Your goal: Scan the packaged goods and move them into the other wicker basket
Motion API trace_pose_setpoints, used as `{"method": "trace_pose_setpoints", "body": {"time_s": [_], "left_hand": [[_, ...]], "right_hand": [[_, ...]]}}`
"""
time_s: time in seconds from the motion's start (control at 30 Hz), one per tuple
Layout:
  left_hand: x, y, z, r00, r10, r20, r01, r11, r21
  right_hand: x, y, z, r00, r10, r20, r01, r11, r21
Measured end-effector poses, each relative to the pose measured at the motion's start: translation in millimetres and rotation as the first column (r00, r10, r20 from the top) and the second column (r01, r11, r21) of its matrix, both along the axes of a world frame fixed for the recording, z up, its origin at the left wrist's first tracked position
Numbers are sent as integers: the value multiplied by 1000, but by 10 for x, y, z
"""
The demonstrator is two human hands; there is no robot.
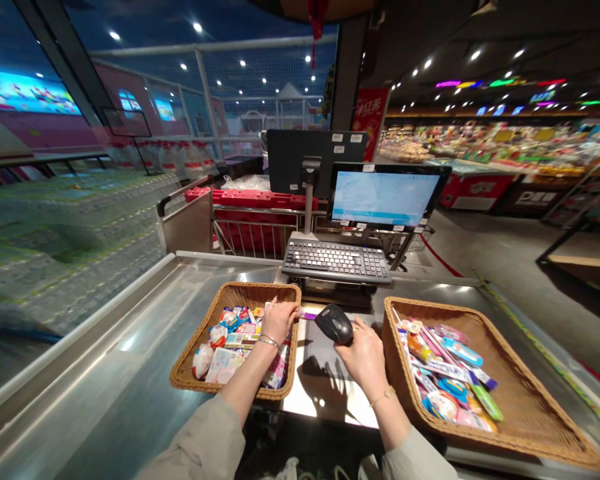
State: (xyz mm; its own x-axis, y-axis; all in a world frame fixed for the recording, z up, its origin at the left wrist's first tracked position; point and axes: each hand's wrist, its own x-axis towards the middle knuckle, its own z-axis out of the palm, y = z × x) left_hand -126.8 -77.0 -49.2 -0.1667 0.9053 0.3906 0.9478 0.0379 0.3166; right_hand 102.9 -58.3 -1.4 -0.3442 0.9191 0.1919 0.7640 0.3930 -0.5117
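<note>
A purple, narrow packaged item (pixel 307 315) is pinched at its left end by the fingertips of the left hand (pixel 279 321). It is held over the right rim of the left wicker basket (pixel 265 289), at the middle of the desk (pixel 145 347). A black handheld scanner (pixel 333 324) is gripped by the right hand (pixel 363 350), with the fingers wrapped around its rear part. The scanner's head is directed toward the left hand, and the item's right end is seen just at the head; whether the two are touching cannot be told.

The left wicker basket is placed left of the desk's centre, well apart from the left edge, and is loaded with small packaged goods (pixel 225 360). The right wicker basket (pixel 535 413) is set near the desk's right edge. Its goods are heaped toward its left side, where a green packet (pixel 487 402) and a blue packet (pixel 463 351) can be distinguished; its right portion is left bare. Between the baskets, the desk's surface is brightly lit, and a shadow is cast there.

At the desk's far edge, a black keyboard (pixel 337 259) is mounted. Behind it, a lit screen (pixel 385 197) is positioned to the right, beside a dark monitor (pixel 290 163) seen from the back.
</note>
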Motion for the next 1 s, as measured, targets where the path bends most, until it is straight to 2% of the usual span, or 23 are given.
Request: {"method": "trace_pose_setpoints", "body": {"time_s": [0.27,0.4,0.6,1.0], "left_hand": [[-46,-17,-151,998,-29,53,32,998,-60],[-73,-4,-120,998,2,68,5,995,-102],[-103,-24,-83,990,114,84,-98,980,-172],[-188,-69,12,985,170,29,-159,963,-217]], "right_hand": [[-17,-16,-63,1000,-5,3,5,1000,-21],[-30,-12,-78,1000,2,7,-1,1000,-29],[-41,-14,-82,1000,8,14,-8,1000,-30],[-72,-17,-82,1000,10,19,-9,1000,-24]]}}
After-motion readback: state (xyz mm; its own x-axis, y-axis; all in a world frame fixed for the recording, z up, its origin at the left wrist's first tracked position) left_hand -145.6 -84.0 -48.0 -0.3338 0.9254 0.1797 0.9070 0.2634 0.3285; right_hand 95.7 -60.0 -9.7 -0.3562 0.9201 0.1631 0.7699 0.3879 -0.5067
